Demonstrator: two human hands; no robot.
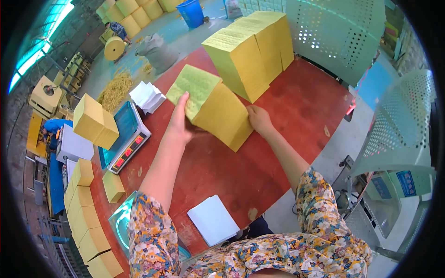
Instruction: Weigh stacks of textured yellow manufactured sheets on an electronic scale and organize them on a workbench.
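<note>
A thick block of stacked yellow paper (224, 115) is gripped between my two hands, tilted above the red tabletop (278, 153). My left hand (180, 121) closes on its left end, with the thumb lying over the textured top face and the other fingers hidden. At the right side, the curled fingers of my right hand (259, 119) press on the block near its corner. Just beyond it stands a larger row of yellow paper stacks (252, 55) at the table's far edge.
Left of my left arm, a digital scale (125, 139) carries yellow paper blocks (95, 121). White paper (147, 96) lies beside it, and pale sheets (213, 220) rest near me. More blocks (88, 222) line the left edge. A perforated metal guard (333, 37) borders the far right.
</note>
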